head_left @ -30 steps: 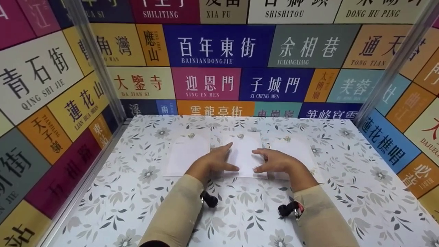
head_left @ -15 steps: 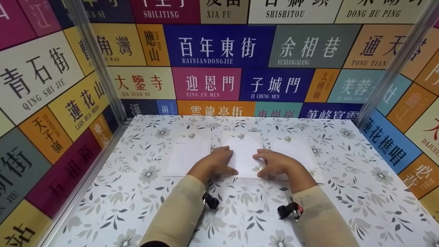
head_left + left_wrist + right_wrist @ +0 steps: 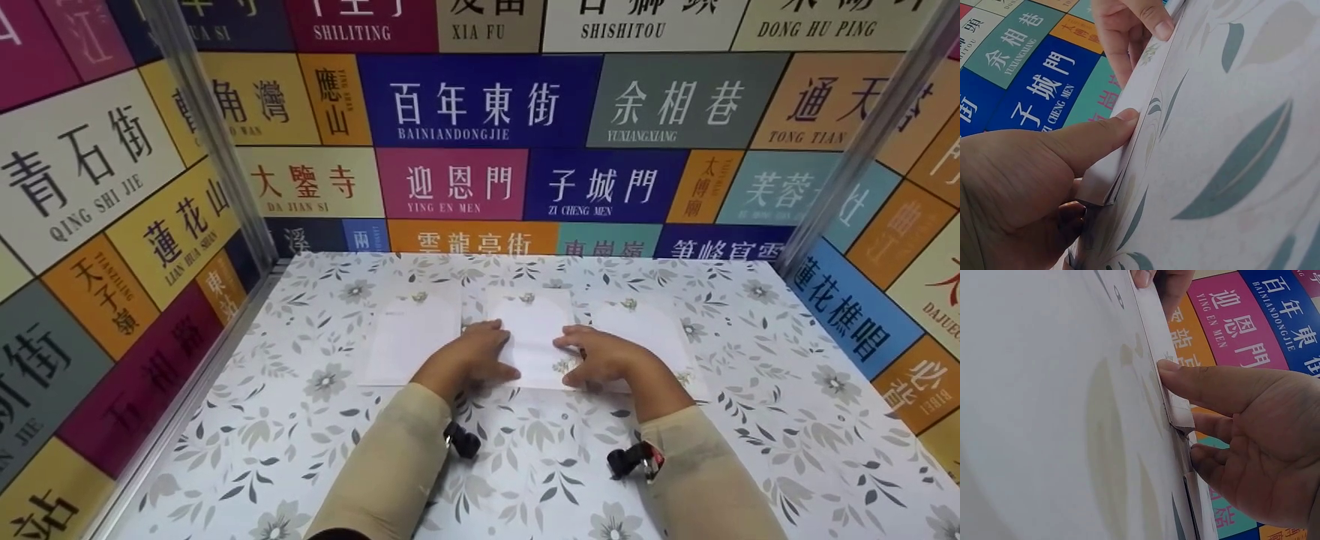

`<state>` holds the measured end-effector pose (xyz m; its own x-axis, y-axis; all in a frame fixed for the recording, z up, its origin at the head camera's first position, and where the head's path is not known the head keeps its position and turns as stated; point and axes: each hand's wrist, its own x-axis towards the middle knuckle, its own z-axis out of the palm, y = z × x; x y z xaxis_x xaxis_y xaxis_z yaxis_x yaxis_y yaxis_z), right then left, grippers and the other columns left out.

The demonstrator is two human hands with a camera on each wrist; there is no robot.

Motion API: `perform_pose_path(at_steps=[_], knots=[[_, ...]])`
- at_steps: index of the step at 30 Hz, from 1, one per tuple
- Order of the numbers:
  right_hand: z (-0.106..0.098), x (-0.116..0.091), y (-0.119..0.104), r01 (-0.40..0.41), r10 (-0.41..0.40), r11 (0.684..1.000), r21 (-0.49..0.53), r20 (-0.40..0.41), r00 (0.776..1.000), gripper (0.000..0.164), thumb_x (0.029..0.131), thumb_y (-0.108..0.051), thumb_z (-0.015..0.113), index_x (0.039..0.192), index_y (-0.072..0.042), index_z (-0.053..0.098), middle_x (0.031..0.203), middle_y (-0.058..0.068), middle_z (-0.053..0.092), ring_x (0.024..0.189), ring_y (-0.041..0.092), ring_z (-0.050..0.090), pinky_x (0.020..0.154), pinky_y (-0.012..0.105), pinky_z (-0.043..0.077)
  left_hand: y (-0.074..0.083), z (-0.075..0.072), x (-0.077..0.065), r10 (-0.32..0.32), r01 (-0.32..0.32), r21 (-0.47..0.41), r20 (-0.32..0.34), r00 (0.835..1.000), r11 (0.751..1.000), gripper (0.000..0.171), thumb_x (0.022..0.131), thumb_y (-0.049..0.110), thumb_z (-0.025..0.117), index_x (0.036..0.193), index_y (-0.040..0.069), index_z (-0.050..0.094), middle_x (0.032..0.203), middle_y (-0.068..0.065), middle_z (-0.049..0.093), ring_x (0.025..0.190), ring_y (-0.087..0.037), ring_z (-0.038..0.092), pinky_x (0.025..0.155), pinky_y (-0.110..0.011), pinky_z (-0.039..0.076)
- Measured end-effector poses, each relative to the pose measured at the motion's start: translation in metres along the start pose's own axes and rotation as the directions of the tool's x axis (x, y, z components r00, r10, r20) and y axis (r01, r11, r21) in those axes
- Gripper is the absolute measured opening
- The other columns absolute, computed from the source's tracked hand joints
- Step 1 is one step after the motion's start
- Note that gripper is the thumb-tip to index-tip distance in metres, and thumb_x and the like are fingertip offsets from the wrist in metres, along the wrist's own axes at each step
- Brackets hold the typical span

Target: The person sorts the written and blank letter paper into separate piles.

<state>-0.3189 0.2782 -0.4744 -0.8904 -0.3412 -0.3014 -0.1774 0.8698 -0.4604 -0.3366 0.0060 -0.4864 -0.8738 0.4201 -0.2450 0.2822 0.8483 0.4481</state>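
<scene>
A white sheet of stationery paper (image 3: 534, 334) with a small floral emblem at its top and a sprig at its lower right lies in the middle of a row. My left hand (image 3: 481, 355) holds its left side, thumb at the near corner and fingers bent along the edge. On the opposite side my right hand (image 3: 604, 355) grips the lower right corner. In the right wrist view, the right thumb (image 3: 1202, 382) presses the near edge while the other fingers curl at the side. Layered paper edges (image 3: 1103, 188) show beside the left thumb (image 3: 1109, 135) in the left wrist view.
Similar sheets lie on either side, a left one (image 3: 409, 337) and a right one (image 3: 637, 326) partly behind my right hand. The table (image 3: 525, 465) has a leaf-and-flower cover. Upright clear panels with metal-like corner posts and a colourful sign wall (image 3: 480, 101) bound the back and sides.
My left fingers have bent in from a spread pose to the paper's left edge. The right thumb has shifted outward to the corner, uncovering the sprig. The last half second shows almost no movement.
</scene>
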Motion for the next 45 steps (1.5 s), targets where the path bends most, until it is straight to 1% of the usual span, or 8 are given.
perform_pose_path(at_steps=[4,9,12,20,25,30,36,45], knots=[[0.001,0.002,0.001,0.028,-0.028,1.000,0.000,-0.016,0.999,0.070,0.094,-0.029,0.082,0.157,-0.018,0.055,0.177,0.013,0.030,0.165,0.042,0.023,0.134,0.062,0.021,-0.002,0.001,0.000,0.026,-0.026,0.008,-0.039,0.999,1.000,0.075,0.096,0.046,0.077,0.160,0.018,0.051,0.177,-0.004,0.033,0.167,-0.029,0.026,0.137,-0.046,0.023],[0.003,0.003,0.001,0.015,-0.014,1.000,0.026,-0.034,0.999,0.069,0.095,-0.029,0.081,0.157,-0.015,0.055,0.175,0.014,0.032,0.164,0.044,0.024,0.134,0.063,0.023,-0.003,0.004,0.004,0.039,-0.039,0.003,-0.068,0.997,0.999,0.065,0.100,0.040,0.074,0.156,0.015,0.056,0.175,-0.005,0.038,0.165,-0.029,0.031,0.137,-0.045,0.026],[0.003,0.003,0.001,0.007,-0.004,0.999,0.050,-0.055,0.998,0.072,0.094,-0.028,0.083,0.157,-0.011,0.054,0.172,0.018,0.035,0.161,0.045,0.030,0.133,0.061,0.027,-0.004,0.004,0.007,0.036,-0.037,-0.007,-0.081,0.996,0.999,0.059,0.101,0.036,0.073,0.154,0.015,0.059,0.173,-0.004,0.042,0.163,-0.029,0.034,0.136,-0.046,0.026],[0.003,0.001,-0.002,-0.031,0.046,0.993,0.116,-0.124,0.991,0.073,0.088,-0.025,0.087,0.154,-0.009,0.058,0.154,0.023,0.043,0.141,0.040,0.050,0.125,0.057,0.040,-0.003,0.001,0.014,0.074,-0.071,0.029,-0.128,0.989,0.997,0.050,0.100,0.029,0.074,0.146,0.011,0.065,0.161,-0.012,0.057,0.154,-0.032,0.049,0.133,-0.045,0.034],[0.002,0.000,-0.004,-0.078,0.093,0.991,0.109,-0.145,0.985,0.072,0.085,-0.028,0.091,0.149,-0.013,0.063,0.143,0.021,0.047,0.128,0.035,0.054,0.118,0.054,0.045,-0.002,0.003,0.014,0.041,-0.037,0.031,-0.154,0.987,0.999,0.045,0.098,0.031,0.077,0.140,0.015,0.071,0.150,-0.005,0.067,0.143,-0.029,0.056,0.127,-0.043,0.042],[0.001,0.001,-0.003,-0.076,0.083,0.996,0.053,-0.153,0.985,0.068,0.084,-0.031,0.091,0.146,-0.015,0.067,0.133,0.019,0.055,0.115,0.030,0.058,0.107,0.051,0.051,-0.002,0.004,0.008,0.031,-0.032,0.002,-0.196,0.980,0.999,0.041,0.095,0.030,0.079,0.134,0.019,0.075,0.139,0.000,0.073,0.125,-0.026,0.057,0.115,-0.043,0.049],[0.000,0.002,-0.002,-0.049,0.054,0.998,0.032,-0.142,0.988,0.066,0.086,-0.031,0.090,0.146,-0.013,0.067,0.131,0.019,0.061,0.109,0.028,0.060,0.100,0.051,0.053,-0.003,0.003,0.003,0.053,-0.062,-0.035,-0.213,0.976,0.997,0.038,0.095,0.027,0.079,0.132,0.019,0.076,0.139,-0.001,0.073,0.128,-0.030,0.059,0.116,-0.047,0.047],[0.001,0.002,-0.002,-0.048,0.056,0.997,0.065,-0.133,0.989,0.066,0.086,-0.030,0.090,0.145,-0.009,0.067,0.133,0.020,0.064,0.112,0.029,0.063,0.107,0.053,0.054,0.000,0.003,0.007,-0.026,0.007,-0.107,-0.179,0.984,0.994,0.037,0.095,0.026,0.080,0.131,0.019,0.076,0.139,-0.002,0.072,0.139,-0.031,0.056,0.125,-0.046,0.043]])
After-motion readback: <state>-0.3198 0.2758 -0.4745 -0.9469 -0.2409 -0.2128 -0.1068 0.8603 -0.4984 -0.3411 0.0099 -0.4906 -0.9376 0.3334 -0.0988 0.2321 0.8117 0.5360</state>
